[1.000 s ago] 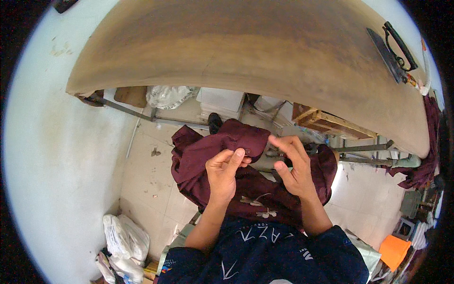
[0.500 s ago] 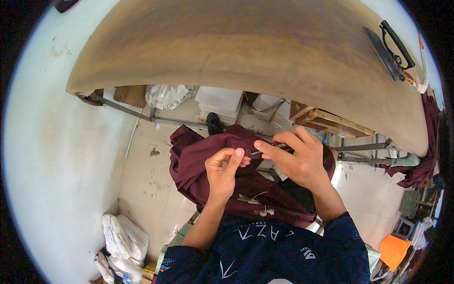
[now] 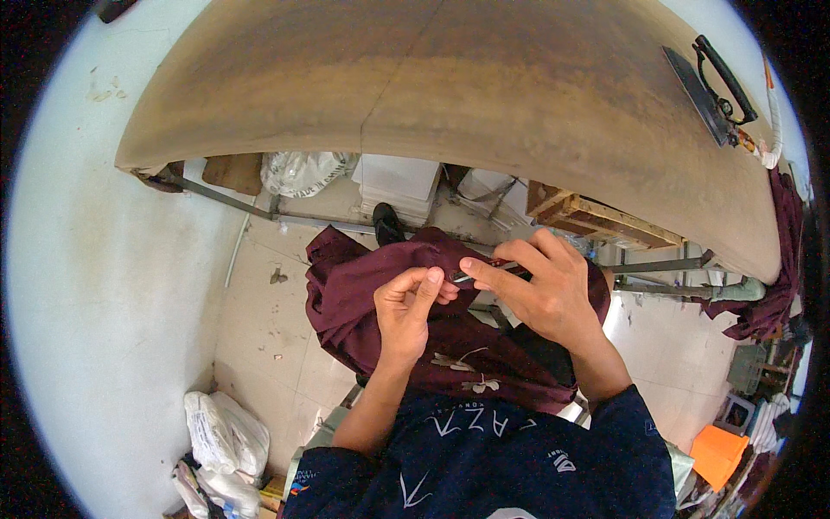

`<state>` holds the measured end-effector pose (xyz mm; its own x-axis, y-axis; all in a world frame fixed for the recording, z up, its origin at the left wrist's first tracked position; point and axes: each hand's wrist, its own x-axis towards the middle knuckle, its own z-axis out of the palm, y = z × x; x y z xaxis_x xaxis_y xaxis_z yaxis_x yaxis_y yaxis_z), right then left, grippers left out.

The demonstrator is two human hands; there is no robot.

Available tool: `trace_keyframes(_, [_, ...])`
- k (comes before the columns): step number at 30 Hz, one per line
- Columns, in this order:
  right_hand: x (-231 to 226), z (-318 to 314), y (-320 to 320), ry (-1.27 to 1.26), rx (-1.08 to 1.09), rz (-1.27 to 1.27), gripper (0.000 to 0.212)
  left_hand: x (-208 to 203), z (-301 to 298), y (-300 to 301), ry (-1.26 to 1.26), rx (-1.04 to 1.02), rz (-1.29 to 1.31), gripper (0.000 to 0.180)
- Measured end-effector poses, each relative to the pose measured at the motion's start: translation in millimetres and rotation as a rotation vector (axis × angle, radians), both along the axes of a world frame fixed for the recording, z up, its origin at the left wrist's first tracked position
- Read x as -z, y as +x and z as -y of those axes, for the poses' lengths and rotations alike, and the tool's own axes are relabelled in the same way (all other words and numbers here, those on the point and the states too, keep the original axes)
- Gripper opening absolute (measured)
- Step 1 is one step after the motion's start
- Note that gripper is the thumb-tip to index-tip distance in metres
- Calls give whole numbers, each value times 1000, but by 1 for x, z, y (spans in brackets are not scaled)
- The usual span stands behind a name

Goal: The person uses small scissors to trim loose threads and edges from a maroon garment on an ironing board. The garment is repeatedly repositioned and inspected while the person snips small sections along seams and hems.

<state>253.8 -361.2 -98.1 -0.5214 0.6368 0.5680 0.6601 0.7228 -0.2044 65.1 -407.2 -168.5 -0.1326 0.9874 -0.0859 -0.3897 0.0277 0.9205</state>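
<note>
Maroon cloth (image 3: 350,281) with a pale leaf pattern near its lower edge lies draped across my lap. My left hand (image 3: 406,311) pinches a bit of this cloth between thumb and fingertips. Close to its right, my right hand (image 3: 545,290) is closed around a small slim tool with a metal tip (image 3: 464,278) and some red on it. The tip points at the pinched cloth, right beside my left fingertips. Fingers cover most of the tool, so its exact kind does not show.
A padded, stained ironing table (image 3: 415,95) spans the far side, with an iron (image 3: 713,86) at its right. Beneath stand stacked white sheets (image 3: 398,183) and a wooden crate (image 3: 605,221). White bags (image 3: 225,437) lie at lower left, an orange container (image 3: 719,457) at lower right.
Both hands keep nearly the same pose on the cloth and tool. The whole view has shifted very slightly.
</note>
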Motion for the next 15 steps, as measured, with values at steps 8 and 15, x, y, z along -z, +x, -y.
trace_keyframes(8, [-5,-2,2,20,-8,23,36,1,-1,-2,10,11,0,22])
trace_keyframes(15, [-6,-4,10,29,22,77,37,2,0,-2,4,-1,-9,21])
